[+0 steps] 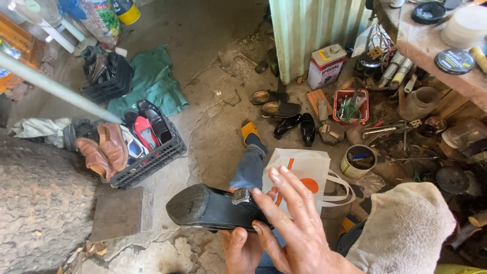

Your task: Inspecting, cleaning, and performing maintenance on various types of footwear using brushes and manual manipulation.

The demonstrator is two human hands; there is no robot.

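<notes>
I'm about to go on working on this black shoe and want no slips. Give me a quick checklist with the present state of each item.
1. Black shoe supported from below: left hand grips its underside. Ok.
2. Right hand placed: flat over the shoe's front end, fingers spread. Ok.
3. Heel free of obstruction: it sticks out, untouched. Ok.
4. Metal buckle visible: beside the right fingertips. Ok.
5. Tool in hand: neither hand holds one. Not ok.
6. Sole's condition: hidden. Cannot tell.
</notes>
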